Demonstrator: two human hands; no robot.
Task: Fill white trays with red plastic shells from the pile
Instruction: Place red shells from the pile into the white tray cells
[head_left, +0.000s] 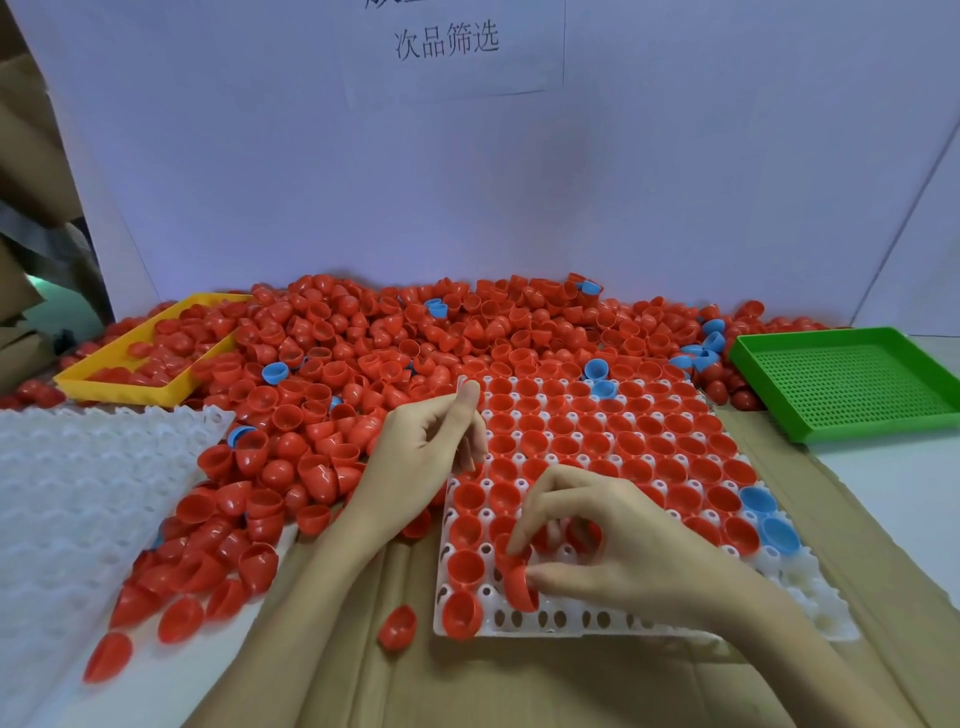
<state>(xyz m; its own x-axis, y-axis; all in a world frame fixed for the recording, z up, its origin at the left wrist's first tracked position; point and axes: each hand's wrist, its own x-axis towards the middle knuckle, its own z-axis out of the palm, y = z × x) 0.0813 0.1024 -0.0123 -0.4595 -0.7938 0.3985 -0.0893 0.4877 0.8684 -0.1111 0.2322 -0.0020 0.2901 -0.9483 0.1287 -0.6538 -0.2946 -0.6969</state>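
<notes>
Right hand (618, 540): we pinch a red shell (519, 590) between thumb and curled fingers, tilted on its side over a cell in the near-left part of the white tray (800, 597).
Left hand (423, 457): we hold it over the tray's left edge, fingers curled, thumb raised toward the pile; a bit of red shows under the fingers, but we cannot tell whether it grips a shell.
White tray: it lies on brown cardboard (467, 686) before us; most cells hold red shells, open side up; the nearest row and the near-right corner stand unfilled.
Blue shells in the tray (769, 514): two sit side by side near the right edge; another sits in a far row.
Pile of red shells (363, 353): it spreads across the table behind and left of the tray, touching the tray's far edge, with a few blue ones mixed in.
Stray shell (397, 626): one red shell lies alone on the cardboard, just left of the tray's near corner.
Second white tray (78, 493): it lies at our left, no shells in its cells, red shells against its right edge.
Yellow tray (119, 387): far left, holding red shells.
Green tray (852, 382): far right, perforated floor.
Backdrop (467, 182): a pale board with a printed paper sign (447, 39).
</notes>
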